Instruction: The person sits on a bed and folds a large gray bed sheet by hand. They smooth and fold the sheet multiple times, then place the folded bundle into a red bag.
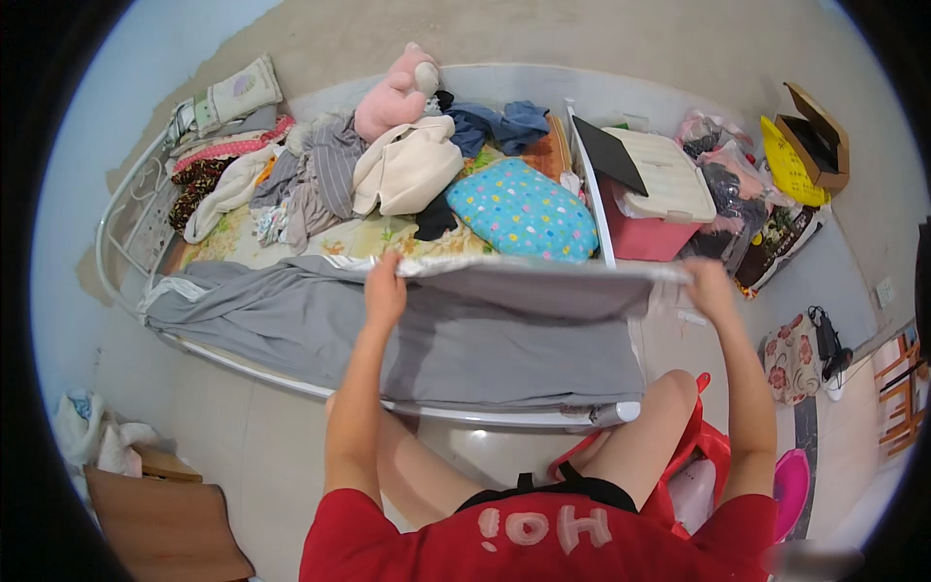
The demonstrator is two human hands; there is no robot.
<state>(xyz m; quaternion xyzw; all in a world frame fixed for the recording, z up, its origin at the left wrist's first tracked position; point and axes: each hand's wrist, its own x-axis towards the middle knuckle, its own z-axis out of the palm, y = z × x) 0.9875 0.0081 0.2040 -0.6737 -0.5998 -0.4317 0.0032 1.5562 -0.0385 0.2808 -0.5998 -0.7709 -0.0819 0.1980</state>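
Observation:
A large grey cloth [502,349] with a white edge lies along the near side of a metal-framed bed [305,384]. My left hand [385,280] grips its white edge near the middle of the bed. At the cloth's right end, my right hand [707,287], slightly blurred, holds the raised corner out past the bed's end rail. Between both hands the edge is pulled nearly straight, with part of the cloth lifted. Just beyond it lie a blue dotted cushion [524,211], a cream garment [407,167] and a striped grey garment [331,171].
A pink plush toy [396,94], blue denim [502,127] and a pillow [236,94] lie farther back on the bed. Past the end rail stands a pink box with a cream lid [658,174], beside filled bags [734,189]. A red bag [709,444] is by my right leg.

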